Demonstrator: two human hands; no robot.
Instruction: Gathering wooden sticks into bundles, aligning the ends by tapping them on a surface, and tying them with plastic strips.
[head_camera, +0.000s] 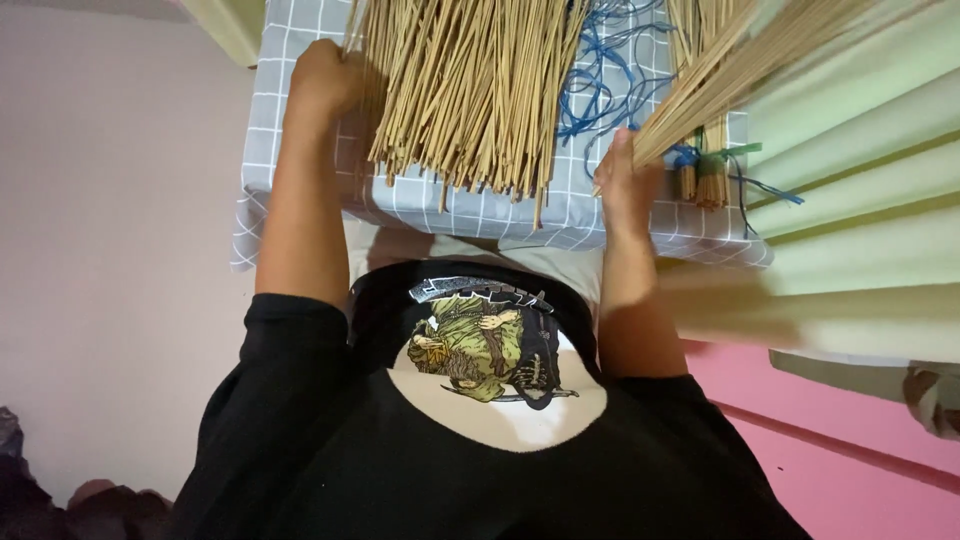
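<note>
On the grid-patterned surface (420, 205), the left hand (322, 78) at 11 o'clock has its fingers curled against the edge of the loose pile of tan sticks (470, 90), while the right hand (625, 180) at 2 o'clock apparently pinches a slanting bundle of sticks (740, 70), beside blue string (600, 90).

One head-worn camera looks steeply down the person's chest, close in. The shirt (480, 430) fills the lower frame; the bench (600, 215) with the sticks (470, 90) sits along the top edge.
</note>
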